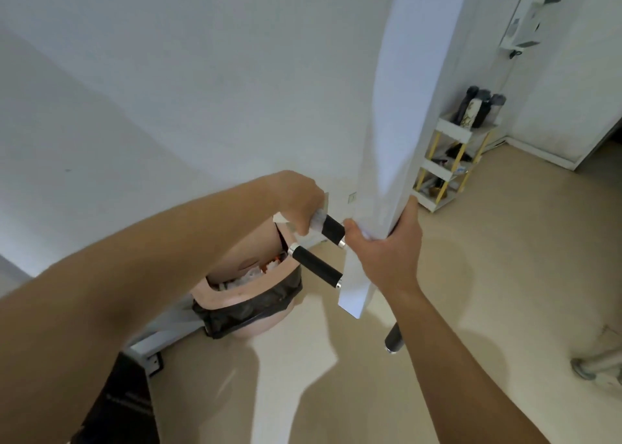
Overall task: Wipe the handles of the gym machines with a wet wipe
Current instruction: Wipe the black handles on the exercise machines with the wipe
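Upper handle point(332, 229) on the white post point(404, 107) is mid-wipe: the left grip point(298, 197) curls round it through the wipe point(318, 219), and the right grip point(387, 245) clasps the post. The lower handle point(316, 268) and another point(393, 339) below seemingly await wiping.

1. Plain white walls point(168, 73) fill the view from 9 to 12 o'clock.
2. A beige floor point(505, 258) with soft shadows runs from 3 to 6 o'clock.
3. At 2 o'clock stands a white shelf unit point(452, 133) with yellow posts, with dark bottles point(481, 107) on top.
4. At 1 o'clock a white box point(525, 22) is mounted on the wall.
5. At 7 o'clock sits a pink bin point(229, 300) with a black liner point(255, 304).
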`<state>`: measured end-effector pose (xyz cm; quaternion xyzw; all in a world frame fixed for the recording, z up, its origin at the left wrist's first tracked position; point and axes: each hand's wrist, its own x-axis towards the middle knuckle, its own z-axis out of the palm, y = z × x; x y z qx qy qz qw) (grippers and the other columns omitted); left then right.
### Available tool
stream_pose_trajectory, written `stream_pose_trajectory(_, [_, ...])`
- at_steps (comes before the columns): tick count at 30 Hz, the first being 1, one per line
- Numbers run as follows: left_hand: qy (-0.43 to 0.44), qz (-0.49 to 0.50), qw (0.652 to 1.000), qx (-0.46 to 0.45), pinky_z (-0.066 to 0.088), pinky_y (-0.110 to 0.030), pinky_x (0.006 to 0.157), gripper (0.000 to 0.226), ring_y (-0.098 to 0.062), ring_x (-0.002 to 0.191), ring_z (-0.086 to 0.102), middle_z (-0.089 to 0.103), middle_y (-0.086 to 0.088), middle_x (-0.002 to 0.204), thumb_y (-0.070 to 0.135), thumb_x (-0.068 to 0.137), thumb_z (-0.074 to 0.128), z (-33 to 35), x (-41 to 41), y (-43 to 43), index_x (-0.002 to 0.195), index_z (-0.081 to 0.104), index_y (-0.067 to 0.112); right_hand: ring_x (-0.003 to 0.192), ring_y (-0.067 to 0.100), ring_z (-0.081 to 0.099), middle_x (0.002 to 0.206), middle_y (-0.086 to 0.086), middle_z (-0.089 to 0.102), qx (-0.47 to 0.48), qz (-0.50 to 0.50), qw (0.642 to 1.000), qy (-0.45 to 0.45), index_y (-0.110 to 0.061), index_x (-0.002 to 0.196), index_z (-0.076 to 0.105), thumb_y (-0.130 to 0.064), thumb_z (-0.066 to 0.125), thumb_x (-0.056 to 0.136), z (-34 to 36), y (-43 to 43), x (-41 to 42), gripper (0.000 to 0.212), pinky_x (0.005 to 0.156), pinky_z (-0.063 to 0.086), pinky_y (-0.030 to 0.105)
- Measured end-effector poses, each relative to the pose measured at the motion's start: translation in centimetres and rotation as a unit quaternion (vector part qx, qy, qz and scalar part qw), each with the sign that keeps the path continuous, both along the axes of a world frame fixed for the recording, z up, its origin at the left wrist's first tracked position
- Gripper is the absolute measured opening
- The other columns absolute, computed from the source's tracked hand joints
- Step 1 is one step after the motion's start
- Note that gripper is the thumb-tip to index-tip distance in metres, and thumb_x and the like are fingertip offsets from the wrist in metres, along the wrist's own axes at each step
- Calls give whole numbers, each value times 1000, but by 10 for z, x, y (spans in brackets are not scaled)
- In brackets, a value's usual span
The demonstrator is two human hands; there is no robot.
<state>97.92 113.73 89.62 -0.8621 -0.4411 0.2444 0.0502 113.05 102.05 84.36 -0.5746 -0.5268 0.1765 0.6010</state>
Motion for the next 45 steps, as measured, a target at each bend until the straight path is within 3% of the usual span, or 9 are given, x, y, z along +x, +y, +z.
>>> stream_pose_trajectory(7, [-96,-116,984,93,49,-34,73,36,-22,68,53,44,6,62,30,88,58,-33,26,-41,63,33,24,77,15,60,82,-9,58,5,0,1000,7,-37,89,41,-38,80,58,-1,0,-2,49,64,54,36])
stream_pose_trajectory(10, [-137,-195,964,119,47,-36,85,19,-23,78,63,65,1,79,27,85,64,-46,14,-33,74,50,20,75,11,59,81,-10,57,10,1,1000,5,-38,89,41,-34,81,59,0,-1,-2,50,62,52,30])
stream_pose_trajectory(12, [-154,-232,947,162,49,-36,75,18,-24,68,64,66,-1,74,20,78,74,-49,-1,-18,76,56,17,76,8,58,82,-11,58,12,1,1000,8,-33,92,43,-33,82,60,-1,-2,-2,51,62,51,27])
stream_pose_trajectory(21, [34,-2,996,-80,40,-27,60,22,-12,57,45,50,5,63,28,82,71,2,25,-14,69,56,18,78,10,59,85,-12,57,-2,-3,1000,8,-35,93,41,-35,83,58,1,-5,-5,54,67,55,36])
stream_pose_trajectory(25, [-97,-38,994,-14,50,-31,80,23,-14,72,55,47,10,69,34,85,69,-25,25,-31,82,55,17,81,10,60,87,-9,59,-10,-1,1000,5,-36,96,42,-36,84,59,-1,-4,-4,56,70,57,43])
stream_pose_trajectory(29, [-204,-243,931,181,47,-30,66,15,-21,65,63,61,3,70,24,78,72,-55,-1,-23,78,58,17,81,11,60,87,-9,59,-3,-9,1000,1,-36,94,42,-34,85,60,-1,-2,-5,56,68,57,43])
stream_pose_trajectory(34, [-79,-93,988,94,40,-26,59,11,-14,59,53,55,5,67,26,83,59,-20,-19,-1,81,53,18,81,11,57,87,-8,57,2,-8,1000,-6,-27,97,44,-31,85,60,-3,0,-3,55,66,55,38])
stream_pose_trajectory(39, [-23,-32,998,-44,39,-26,55,23,-18,59,53,53,4,59,26,83,66,-2,23,-17,65,54,18,79,3,55,82,-15,53,10,-11,1000,-7,-31,94,40,-34,83,59,-6,4,0,55,61,46,17])
stream_pose_trajectory(45, [-138,-195,966,102,52,-36,69,30,-27,66,61,57,1,64,23,80,68,-41,21,-33,65,44,17,74,3,55,78,-14,52,19,-10,1000,-14,-33,88,38,-35,82,60,-6,7,2,53,58,44,15])
